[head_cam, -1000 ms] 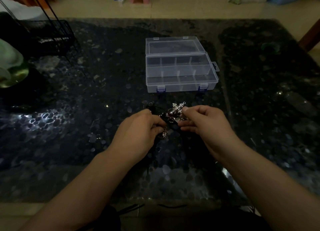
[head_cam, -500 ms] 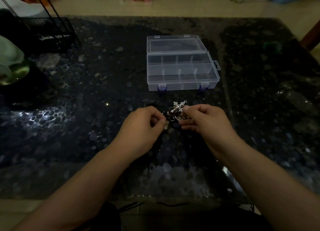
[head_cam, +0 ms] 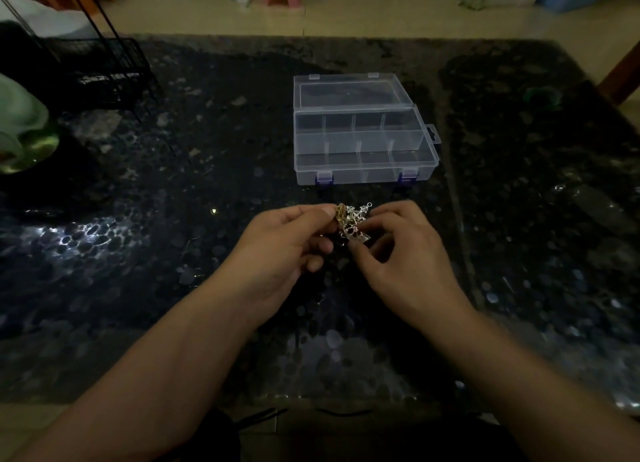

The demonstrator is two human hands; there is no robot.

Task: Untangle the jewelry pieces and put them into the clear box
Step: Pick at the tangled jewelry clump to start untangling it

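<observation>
Two hands on one little knot of jewelry [head_cam: 351, 220], held up just in front of the box [head_cam: 363, 142] and clear of the worktop [head_cam: 173, 219]. Left hand [head_cam: 277, 250] has its thumb and forefinger pinched on a gold-coloured piece at the left edge of the clump. Right hand [head_cam: 405, 257] has its fingers curled in on the silvery part, with thin chain links sticking up out the top. My guess is the split grip is the whole point: each hand takes a different piece so they can be teased apart, and holding it in the air lets the loose ends hang free instead of snagging. It's dim, so I can't tell how many pieces are in there or how badly they're knotted.

The box sits past the hands with its lid folded flat behind it, away from the person. Inside it's divided into two rows of small compartments, purple latches on the near wall. As far as I can see every compartment has nothing in it yet, so I'd say the task is at the early stage. Left of the box, at the worktop's far corner, there's a black wire rack [head_cam: 100, 73].
</observation>
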